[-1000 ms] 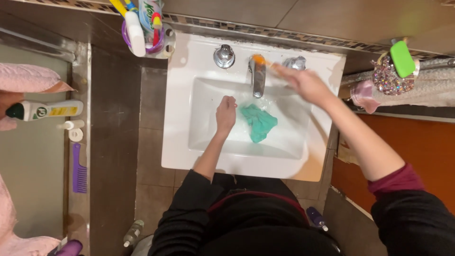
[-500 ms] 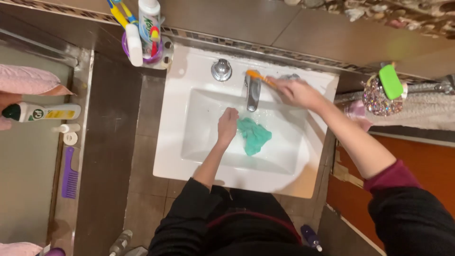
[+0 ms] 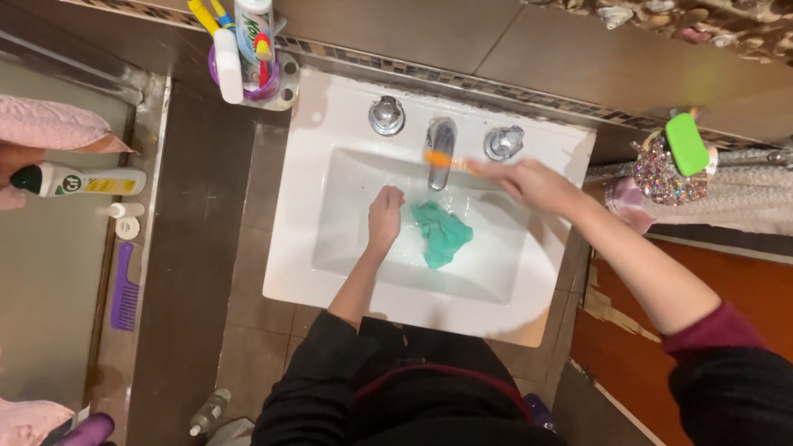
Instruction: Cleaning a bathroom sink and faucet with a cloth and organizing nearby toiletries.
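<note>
Right hand (image 3: 533, 183) grips orange toothbrush (image 3: 450, 162), bristles against chrome faucet spout (image 3: 440, 151); left hand (image 3: 385, 216) loosely curled, empty, resting in white sink (image 3: 297, 248) basin beside crumpled teal cloth (image 3: 442, 233). Basin's left side open.

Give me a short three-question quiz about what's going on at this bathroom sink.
1. True or false: the right hand holds an orange-headed brush against the chrome tap spout.
2. What lies in the white ceramic sink beside the left hand?
A. a teal crumpled cloth
B. a yellow sponge
C. a bar of soap
3. How many round chrome tap knobs flank the spout?

Key: 1 true; 2 A; 3 two.
</note>
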